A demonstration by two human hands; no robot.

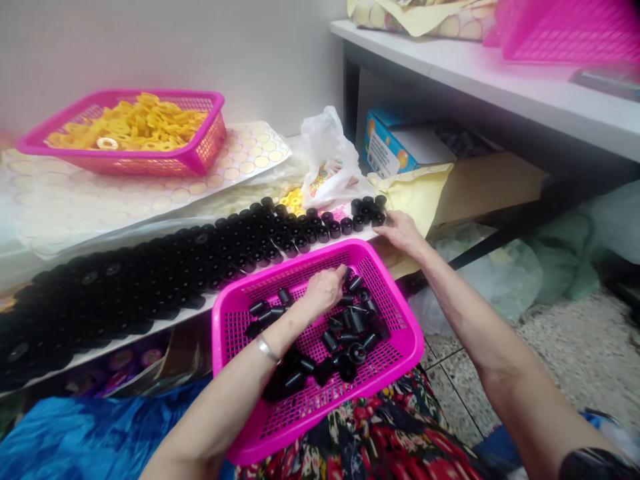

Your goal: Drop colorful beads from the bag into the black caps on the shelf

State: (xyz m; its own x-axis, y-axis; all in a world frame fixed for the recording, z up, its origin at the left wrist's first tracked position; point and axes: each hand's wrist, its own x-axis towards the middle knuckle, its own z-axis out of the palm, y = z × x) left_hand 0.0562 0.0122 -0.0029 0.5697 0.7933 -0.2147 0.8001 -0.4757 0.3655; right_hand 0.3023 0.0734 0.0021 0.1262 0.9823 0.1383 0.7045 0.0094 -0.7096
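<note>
The right hand (404, 232) pinches an end cylinder (379, 219) at the right of the black rows (150, 283) standing on the surface (368, 234). The left hand (326, 291) is inside the pink basket (217, 333), among loose cylinders (356, 321); its fingers curl, but whether that grip grasps one I cannot tell. In my judgement, good practice requires a light pinch, the base seated flat and a straight release, since close-set neighbours could topple.
</note>
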